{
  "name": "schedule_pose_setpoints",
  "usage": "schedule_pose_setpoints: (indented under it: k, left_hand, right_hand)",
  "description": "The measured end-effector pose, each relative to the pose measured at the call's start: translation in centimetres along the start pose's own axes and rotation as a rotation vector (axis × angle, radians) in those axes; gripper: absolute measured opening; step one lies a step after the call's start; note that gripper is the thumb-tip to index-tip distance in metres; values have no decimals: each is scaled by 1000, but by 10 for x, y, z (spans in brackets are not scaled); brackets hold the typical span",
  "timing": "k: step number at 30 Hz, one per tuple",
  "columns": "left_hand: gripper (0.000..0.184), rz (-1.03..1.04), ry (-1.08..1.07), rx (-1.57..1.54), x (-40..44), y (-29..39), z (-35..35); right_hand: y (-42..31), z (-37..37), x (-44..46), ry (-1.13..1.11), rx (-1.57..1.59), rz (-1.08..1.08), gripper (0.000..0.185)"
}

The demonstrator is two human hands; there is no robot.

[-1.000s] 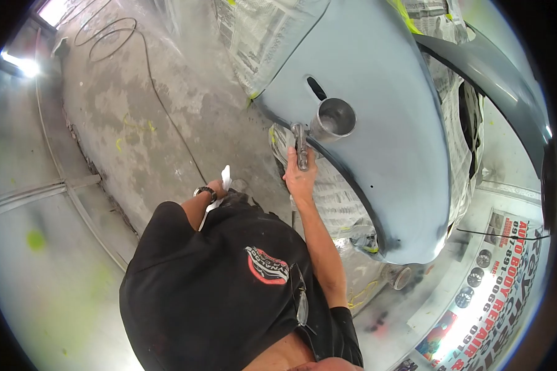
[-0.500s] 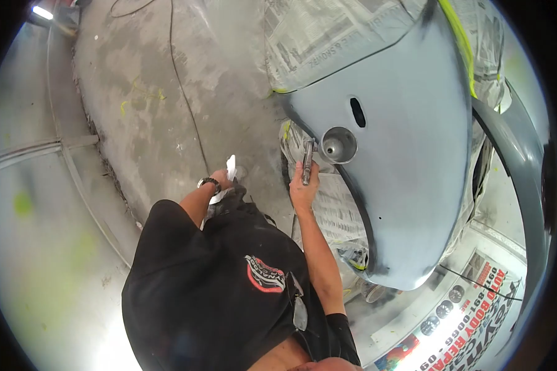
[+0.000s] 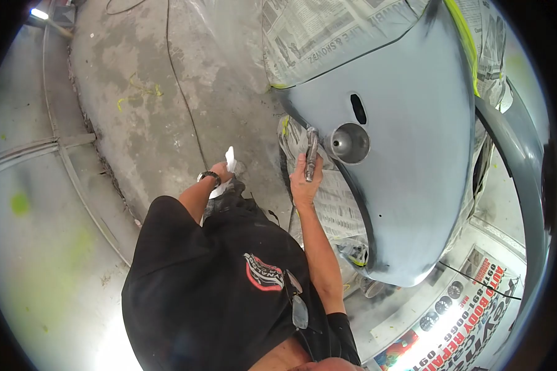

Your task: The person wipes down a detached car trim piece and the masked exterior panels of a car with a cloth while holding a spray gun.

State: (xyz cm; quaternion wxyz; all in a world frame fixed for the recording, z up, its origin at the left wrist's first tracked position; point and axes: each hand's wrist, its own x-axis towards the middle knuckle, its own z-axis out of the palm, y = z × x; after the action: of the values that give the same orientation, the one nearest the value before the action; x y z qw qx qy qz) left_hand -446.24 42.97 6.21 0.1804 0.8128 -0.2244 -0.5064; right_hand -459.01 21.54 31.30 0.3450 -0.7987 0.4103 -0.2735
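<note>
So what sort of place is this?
Probably a car paint or body shop: a grey body panel edged with taped-on newspaper, a spray gun with a metal cup in the right hand, and a banner reading "AUTO BODY REPAIR".

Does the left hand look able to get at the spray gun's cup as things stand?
Probably, but not cleanly: the left hand holds a white cloth or paper, and the right hand with the spray gun lies between it and the cup, so it would likely have to go around.
</note>
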Motion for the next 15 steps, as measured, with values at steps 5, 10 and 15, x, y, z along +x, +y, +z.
schedule_pose_setpoints:
  k: [5, 10, 15]
  left_hand:
    - [57, -95, 72, -255, 13, 34, 3]
    - [40, -61, 251, -1285, 4, 194, -13]
    - [50, 167, 435, -1460, 7, 342, -38]
  right_hand:
    - [0, -2, -9, 15, 47, 78, 38]
    - [-5, -22, -38, -1, 14, 289, 34]
    - [-61, -53, -49, -29, 137, 459, 25]
